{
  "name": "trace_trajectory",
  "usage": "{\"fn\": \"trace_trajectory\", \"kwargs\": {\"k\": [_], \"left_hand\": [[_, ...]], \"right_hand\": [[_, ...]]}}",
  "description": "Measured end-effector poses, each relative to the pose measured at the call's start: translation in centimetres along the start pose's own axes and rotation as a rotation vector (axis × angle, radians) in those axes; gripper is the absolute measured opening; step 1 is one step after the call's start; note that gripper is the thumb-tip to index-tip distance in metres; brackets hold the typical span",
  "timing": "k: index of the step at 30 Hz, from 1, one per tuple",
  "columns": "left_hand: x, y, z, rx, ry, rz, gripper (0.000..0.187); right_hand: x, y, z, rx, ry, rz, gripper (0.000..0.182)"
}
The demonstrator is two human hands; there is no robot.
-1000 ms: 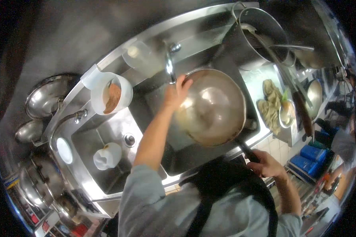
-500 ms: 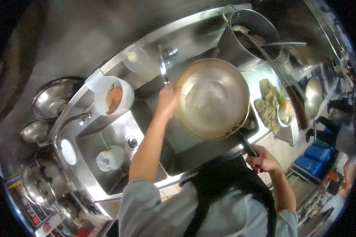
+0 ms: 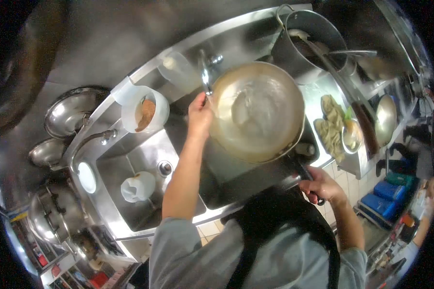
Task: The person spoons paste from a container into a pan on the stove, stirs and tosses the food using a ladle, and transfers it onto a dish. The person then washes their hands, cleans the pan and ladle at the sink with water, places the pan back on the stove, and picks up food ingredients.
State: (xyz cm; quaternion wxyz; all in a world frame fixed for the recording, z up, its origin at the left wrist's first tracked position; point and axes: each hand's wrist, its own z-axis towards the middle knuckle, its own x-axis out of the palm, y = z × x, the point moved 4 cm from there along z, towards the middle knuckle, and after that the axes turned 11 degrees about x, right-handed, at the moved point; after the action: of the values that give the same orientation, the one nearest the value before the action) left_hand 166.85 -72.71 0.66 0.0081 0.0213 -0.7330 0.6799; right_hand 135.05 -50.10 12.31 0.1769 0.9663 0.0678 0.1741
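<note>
A large round pan [image 3: 258,113] with a pale metal inside and a ripple of what looks like water is held over the dark sink basin. My right hand [image 3: 320,185] is wrapped round its black handle [image 3: 301,168] near the sink's front edge. At the pan's left rim, my left hand [image 3: 200,117] is closed, its fingertips at the end of the chrome faucet spout [image 3: 205,76]. Part of that grip is hidden, and whether the palm also touches the pan cannot be told.
A white container [image 3: 161,113] holding something brown stands on the sink divider; a torn white vessel [image 3: 138,187] lies in the left basin [image 3: 130,166]. At right are a deep pot [image 3: 284,41], a crumpled greenish cloth [image 3: 330,127], a small bowl [image 3: 351,137] and a ladle [image 3: 386,120].
The view has shifted slightly. My left hand has moved a little left and up, its fingers now pointing up along the spout. The pan has risen slightly, still held by the handle.
</note>
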Motion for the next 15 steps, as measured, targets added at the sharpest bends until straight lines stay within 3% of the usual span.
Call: {"fn": "trace_trajectory", "kwargs": {"k": [1, 5, 6, 7, 8, 10, 12, 15], "left_hand": [[0.6, 1.1, -0.4, -0.003, -0.010, -0.135, 0.033], [3.3, 4.4, -1.2, -0.020, -0.136, -0.031, 0.032], [4.2, 4.9, -1.3, -0.049, -0.018, 0.096, 0.033], [4.8, 5.5, -1.4, -0.077, 0.104, 0.221, 0.034], [4.7, 5.9, -1.4, -0.083, 0.102, 0.217, 0.034], [5.5, 7.1, -1.4, 0.062, 0.379, 0.285, 0.034], [5.9, 10.0, -1.4, 0.004, 0.442, 0.192, 0.036], [6.7, 9.7, -2.1, -0.066, 0.515, 0.138, 0.035]], "right_hand": [[0.1, 0.3, -0.6, -0.023, -0.066, -0.109, 0.034], [0.2, -0.6, -2.2, -0.029, -0.221, -0.236, 0.030], [-0.1, -1.7, -2.3, -0.020, -0.220, -0.240, 0.030], [-0.9, -2.6, -2.4, -0.118, -0.365, -0.446, 0.032], [-1.3, -3.1, -2.8, -0.217, -0.508, -0.652, 0.034], [-1.0, -3.3, -4.2, -0.181, -0.568, -0.684, 0.037], [-1.3, -4.0, -5.1, -0.076, -0.650, -0.738, 0.038], [-1.4, -4.6, -4.9, -0.152, -0.703, -0.772, 0.039]]}}
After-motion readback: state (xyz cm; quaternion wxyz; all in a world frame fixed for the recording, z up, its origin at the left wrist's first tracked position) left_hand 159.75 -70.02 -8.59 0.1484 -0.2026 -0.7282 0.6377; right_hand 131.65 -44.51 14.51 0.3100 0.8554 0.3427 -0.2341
